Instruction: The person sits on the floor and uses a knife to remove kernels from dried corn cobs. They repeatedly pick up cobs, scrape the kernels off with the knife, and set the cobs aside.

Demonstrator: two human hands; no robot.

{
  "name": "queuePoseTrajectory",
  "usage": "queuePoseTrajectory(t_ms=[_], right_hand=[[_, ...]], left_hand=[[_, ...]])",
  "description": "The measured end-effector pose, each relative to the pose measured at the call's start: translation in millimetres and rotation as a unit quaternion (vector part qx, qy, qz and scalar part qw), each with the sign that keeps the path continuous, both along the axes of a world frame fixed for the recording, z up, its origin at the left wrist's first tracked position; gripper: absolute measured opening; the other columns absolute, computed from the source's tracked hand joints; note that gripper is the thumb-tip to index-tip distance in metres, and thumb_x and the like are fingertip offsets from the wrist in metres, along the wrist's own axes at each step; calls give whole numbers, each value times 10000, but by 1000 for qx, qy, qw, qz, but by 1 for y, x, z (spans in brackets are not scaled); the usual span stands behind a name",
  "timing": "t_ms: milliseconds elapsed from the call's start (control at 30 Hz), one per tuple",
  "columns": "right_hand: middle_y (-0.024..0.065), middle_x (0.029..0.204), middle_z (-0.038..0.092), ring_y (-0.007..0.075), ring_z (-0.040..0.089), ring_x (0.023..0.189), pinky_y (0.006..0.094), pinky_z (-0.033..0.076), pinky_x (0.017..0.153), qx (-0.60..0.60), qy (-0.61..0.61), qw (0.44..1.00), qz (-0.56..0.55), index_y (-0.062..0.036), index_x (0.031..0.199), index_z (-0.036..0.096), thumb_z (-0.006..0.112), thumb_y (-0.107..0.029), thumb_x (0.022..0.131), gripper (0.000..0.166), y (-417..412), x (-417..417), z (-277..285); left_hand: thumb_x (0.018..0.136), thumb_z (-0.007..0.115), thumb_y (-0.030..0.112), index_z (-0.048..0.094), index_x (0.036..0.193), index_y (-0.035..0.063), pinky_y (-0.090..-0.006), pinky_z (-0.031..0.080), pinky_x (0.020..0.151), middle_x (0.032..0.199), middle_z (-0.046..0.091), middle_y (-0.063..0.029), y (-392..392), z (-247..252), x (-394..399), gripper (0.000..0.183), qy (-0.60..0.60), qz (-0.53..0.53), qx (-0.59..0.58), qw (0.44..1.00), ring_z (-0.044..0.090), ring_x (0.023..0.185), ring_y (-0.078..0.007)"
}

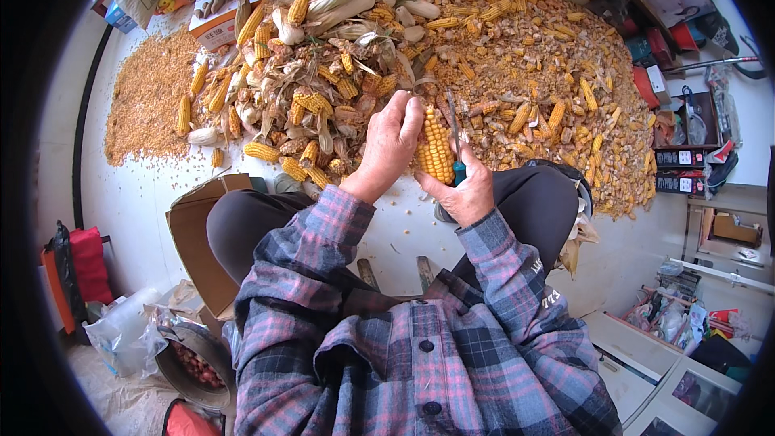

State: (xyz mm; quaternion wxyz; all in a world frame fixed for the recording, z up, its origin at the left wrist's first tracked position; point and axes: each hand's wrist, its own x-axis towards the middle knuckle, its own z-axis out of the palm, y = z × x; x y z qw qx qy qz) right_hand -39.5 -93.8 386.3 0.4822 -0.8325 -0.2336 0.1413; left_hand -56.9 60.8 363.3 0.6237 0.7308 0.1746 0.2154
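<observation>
An ear of yellow corn [435, 148] stands nearly upright between my two hands, its kernels facing me. My right hand [465, 188] grips its lower end, with the thumb across the base. In the same hand is a screwdriver [457, 139], its teal handle low in the palm and its metal shaft pointing up along the ear's right side. My left hand [390, 142] is at the ear's upper left, fingers bent and thumb tip close to the ear; whether it grips the ear is hidden. Past my hands lies a heap of corn ears and husks [315, 85].
Shelled cobs and kernels [545, 85] spread widely at the right; loose kernels [151, 97] lie at far left. An open cardboard box [200, 236] stands beside my left knee. Behind it is a pot [200, 363] of small reddish items. Packaged goods [681, 169] line the right side.
</observation>
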Motion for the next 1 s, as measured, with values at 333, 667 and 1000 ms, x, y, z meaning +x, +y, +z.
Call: queuePoseTrajectory(t_ms=[333,667,1000], right_hand=[[125,949,648,242,650,848,335,516,749,-46,-159,986,-9,-14,1115,579,808,-184,671,527,2,2,3],[106,1034,636,191,628,920,316,501,823,-34,-106,994,-21,-30,1161,560,819,-177,678,568,0,5,11],[70,1010,599,55,543,613,184,408,433,295,246,917,-107,-28,1221,507,752,-28,764,519,-13,11,17]], left_hand=[[1007,450,249,560,937,42,-195,373,498,717,523,37,12,-2,0,244,-4,-49,-121,991,443,570,-45],[1002,457,340,565,1129,86,-221,406,802,1053,572,15,16,0,-1,303,-17,-75,-153,985,513,941,-54],[929,568,140,411,1325,81,-378,401,1007,1204,544,-77,18,13,-11,430,-143,-248,-509,812,516,1160,-213]])
